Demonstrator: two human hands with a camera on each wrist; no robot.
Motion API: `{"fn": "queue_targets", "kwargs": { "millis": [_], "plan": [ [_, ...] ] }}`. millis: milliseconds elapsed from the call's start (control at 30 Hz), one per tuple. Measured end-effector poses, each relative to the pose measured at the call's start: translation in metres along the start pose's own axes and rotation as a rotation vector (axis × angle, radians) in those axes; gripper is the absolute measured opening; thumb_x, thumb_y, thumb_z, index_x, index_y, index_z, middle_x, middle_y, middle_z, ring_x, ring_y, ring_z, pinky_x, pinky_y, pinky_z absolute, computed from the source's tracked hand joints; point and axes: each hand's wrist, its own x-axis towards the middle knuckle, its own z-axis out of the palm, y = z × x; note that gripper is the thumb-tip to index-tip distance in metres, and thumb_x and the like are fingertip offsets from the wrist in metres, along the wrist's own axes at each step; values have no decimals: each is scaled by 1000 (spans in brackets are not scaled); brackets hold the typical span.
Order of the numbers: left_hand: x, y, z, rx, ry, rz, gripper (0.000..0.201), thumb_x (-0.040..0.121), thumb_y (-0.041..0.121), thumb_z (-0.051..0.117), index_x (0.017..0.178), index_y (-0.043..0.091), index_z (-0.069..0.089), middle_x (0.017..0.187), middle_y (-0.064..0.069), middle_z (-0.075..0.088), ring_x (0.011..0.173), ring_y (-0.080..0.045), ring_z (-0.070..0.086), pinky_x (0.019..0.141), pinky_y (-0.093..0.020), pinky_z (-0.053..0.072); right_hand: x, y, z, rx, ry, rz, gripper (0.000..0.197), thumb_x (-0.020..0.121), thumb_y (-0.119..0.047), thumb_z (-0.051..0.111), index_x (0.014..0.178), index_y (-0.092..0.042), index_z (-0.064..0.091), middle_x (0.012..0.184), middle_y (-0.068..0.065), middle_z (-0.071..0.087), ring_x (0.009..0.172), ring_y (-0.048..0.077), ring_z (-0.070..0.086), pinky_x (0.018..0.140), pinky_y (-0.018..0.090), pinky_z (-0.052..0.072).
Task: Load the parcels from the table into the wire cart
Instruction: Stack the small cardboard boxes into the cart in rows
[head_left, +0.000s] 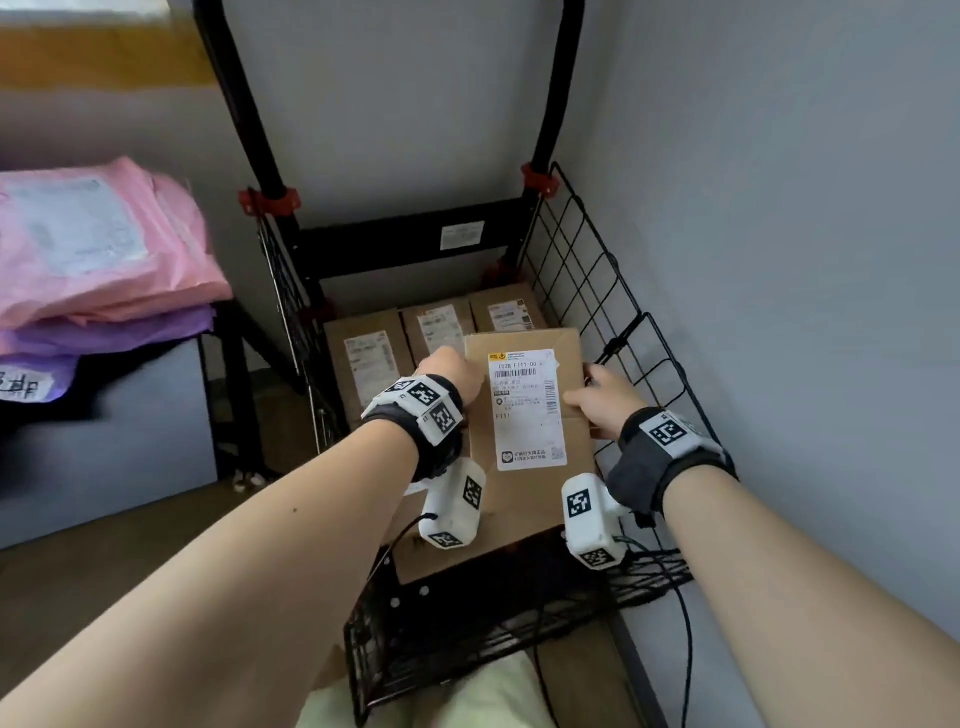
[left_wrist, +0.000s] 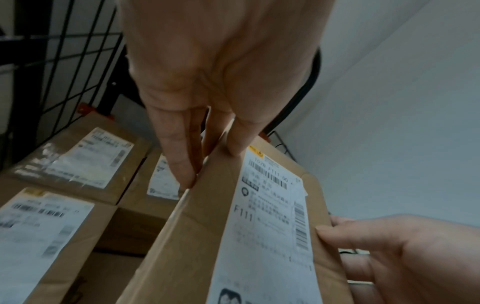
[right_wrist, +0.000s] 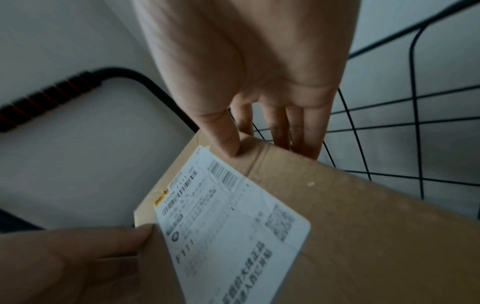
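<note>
Held over the wire cart (head_left: 597, 291) between both hands: a cardboard box (head_left: 524, 499), left hand (head_left: 451, 375) on its 9 o'clock edge, right hand (head_left: 605, 400) on its 3 o'clock edge. Lay lower in the cart, toward 12 o'clock of that box: three boxes (head_left: 363, 353) side by side. Stood outside the cart at 9 o'clock: a table (head_left: 104, 441), with stacked mailer bags (head_left: 93, 249) on top.

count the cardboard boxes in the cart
5: three in a row at the far end, one nearer on the left, one held by both hands. More may be hidden beneath.
</note>
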Motion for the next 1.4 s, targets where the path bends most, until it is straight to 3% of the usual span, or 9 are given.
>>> {"fn": "queue_targets", "kwargs": {
  "millis": [333, 467, 567, 767, 967, 1133, 1233, 1300, 1400],
  "plan": [
    [83, -63, 61, 33, 40, -231, 17, 89, 19, 57, 91, 5, 67, 87, -10, 69, 78, -28, 67, 73, -34, 58, 118, 61, 45, -171, -219, 155, 71, 86, -19, 58, 150, -20, 27, 145, 3, 45, 129, 26, 46, 108, 44, 39],
    [108, -86, 80, 22, 68, -309, 16, 89, 17, 60, 93, 4, 68, 91, -13, 70, 83, -30, 68, 78, -38, 58, 149, 76, 64, -231, -286, 181, 68, 88, -19, 56, 150, -21, 26, 147, 3, 43, 130, 25, 45, 107, 44, 40],
    [121, -99, 88, 85, 106, -328, 16, 90, 16, 57, 86, 5, 68, 84, -11, 68, 79, -27, 65, 66, -30, 51, 166, 86, 76, -245, -333, 196, 67, 90, -20, 55, 150, -20, 26, 148, 4, 42, 131, 25, 45, 108, 45, 40],
    [139, -118, 97, 81, 191, -360, 17, 87, 12, 56, 74, 9, 66, 80, -12, 70, 81, -29, 67, 67, -28, 51, 194, 89, 93, -258, -372, 219, 64, 94, -17, 51, 151, -20, 22, 149, 6, 39, 131, 27, 43, 100, 41, 45],
    [148, -127, 97, -19, 254, -352, 12, 84, 14, 62, 83, 7, 71, 80, -11, 71, 80, -28, 68, 75, -36, 58, 212, 89, 104, -248, -380, 220, 65, 95, -17, 50, 152, -24, 20, 148, 3, 41, 126, 28, 48, 90, 42, 48],
    [150, -125, 81, 13, 269, -328, 16, 87, 21, 60, 88, 11, 72, 82, -8, 71, 81, -26, 68, 75, -33, 56, 213, 77, 101, -216, -343, 230, 60, 97, -14, 48, 151, -18, 22, 146, 8, 41, 123, 30, 50, 93, 41, 48],
    [152, -121, 58, 15, 343, -308, 15, 87, 20, 57, 86, 16, 71, 84, -7, 71, 79, -26, 67, 72, -32, 56, 226, 54, 94, -250, -218, 167, 46, 93, -15, 50, 139, -12, 45, 136, 13, 52, 119, 33, 53, 98, 43, 49],
    [156, -117, 41, 41, 388, -266, 13, 90, 21, 56, 92, 19, 69, 93, -4, 70, 84, -24, 66, 75, -32, 54, 241, 36, 91, -306, -137, 112, 30, 91, -14, 48, 116, -4, 61, 120, 19, 62, 109, 36, 60, 95, 47, 50],
    [171, -107, 18, 93, 423, -195, 18, 92, 20, 54, 104, 20, 66, 105, -2, 67, 94, -23, 63, 78, -31, 51, 253, -1, 93, -376, -95, 8, 18, 89, -12, 48, 93, -4, 64, 101, 18, 69, 97, 36, 66, 87, 44, 55]
  ]
}}
